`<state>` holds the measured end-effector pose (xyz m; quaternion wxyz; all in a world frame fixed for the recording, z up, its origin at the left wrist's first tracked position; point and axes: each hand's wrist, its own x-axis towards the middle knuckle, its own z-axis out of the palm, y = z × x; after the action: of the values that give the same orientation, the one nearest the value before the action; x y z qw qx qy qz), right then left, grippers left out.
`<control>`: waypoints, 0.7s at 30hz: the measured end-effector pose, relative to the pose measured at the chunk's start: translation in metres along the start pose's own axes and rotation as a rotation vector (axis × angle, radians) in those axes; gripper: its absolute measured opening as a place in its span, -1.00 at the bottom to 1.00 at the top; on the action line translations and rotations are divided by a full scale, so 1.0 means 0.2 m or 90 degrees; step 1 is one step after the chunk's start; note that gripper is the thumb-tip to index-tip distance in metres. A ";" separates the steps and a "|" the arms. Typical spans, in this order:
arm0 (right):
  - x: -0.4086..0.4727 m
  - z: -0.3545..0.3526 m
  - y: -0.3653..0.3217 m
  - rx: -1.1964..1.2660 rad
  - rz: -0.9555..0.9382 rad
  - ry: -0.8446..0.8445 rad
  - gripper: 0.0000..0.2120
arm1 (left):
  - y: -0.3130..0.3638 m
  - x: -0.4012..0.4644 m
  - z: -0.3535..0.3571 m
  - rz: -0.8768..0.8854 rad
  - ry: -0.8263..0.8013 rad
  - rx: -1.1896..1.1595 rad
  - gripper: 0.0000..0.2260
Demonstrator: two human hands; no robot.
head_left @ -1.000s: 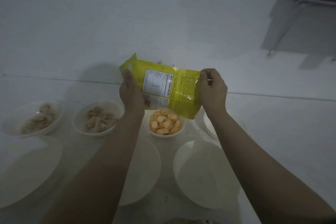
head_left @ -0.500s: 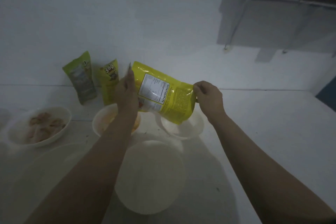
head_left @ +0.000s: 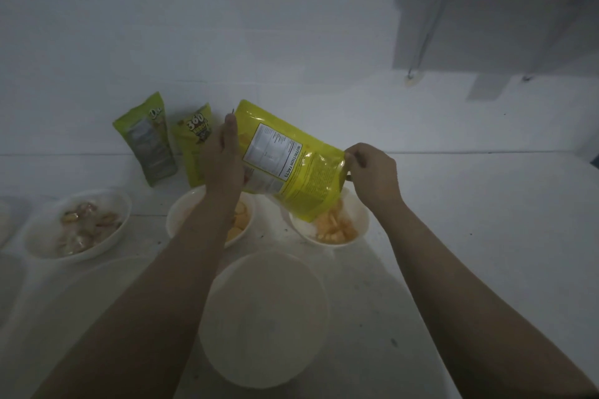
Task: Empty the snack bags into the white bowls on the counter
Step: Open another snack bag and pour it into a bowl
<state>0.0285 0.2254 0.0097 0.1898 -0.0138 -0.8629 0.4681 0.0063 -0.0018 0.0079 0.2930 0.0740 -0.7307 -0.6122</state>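
A white counter ran along a white wall, dimly lit, with bowls and snack bags spread across it. Nearest the camera sat the largest white bowl, showing nothing inside. Above the back row, a yellow snack bag was held in the air, tilted with its lower right corner pointing down and its nutrition panel facing the camera. The left hand gripped the bag's upper left side, fingers extended up along its edge. The right hand was closed in a pinch on the bag's right corner. Orange snack pieces lay in the right-hand bowl directly beneath the bag's low corner, some appearing just at the opening. The middle bowl, partly hidden behind the left forearm, held similar orange pieces. Further left, another bowl contained paler, brownish snacks. Behind the bowls, two green bags leaned upright against the wall: a grey-panelled green bag and, just beside it, a green bag marked 360.
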 end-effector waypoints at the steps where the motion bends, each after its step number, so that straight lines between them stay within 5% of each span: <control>1: 0.00 0.00 -0.01 -0.009 -0.003 0.002 -0.84 | 0.00 0.00 0.00 0.005 -0.001 0.000 -0.40; 21: -0.07 0.02 -0.07 0.026 -0.002 0.100 -0.84 | 0.12 0.05 -0.03 0.088 -0.042 0.031 -0.57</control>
<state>0.0423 0.2127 0.0146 0.2577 -0.0455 -0.8355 0.4832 0.0061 -0.0060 0.0343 0.3082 0.0105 -0.7582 -0.5745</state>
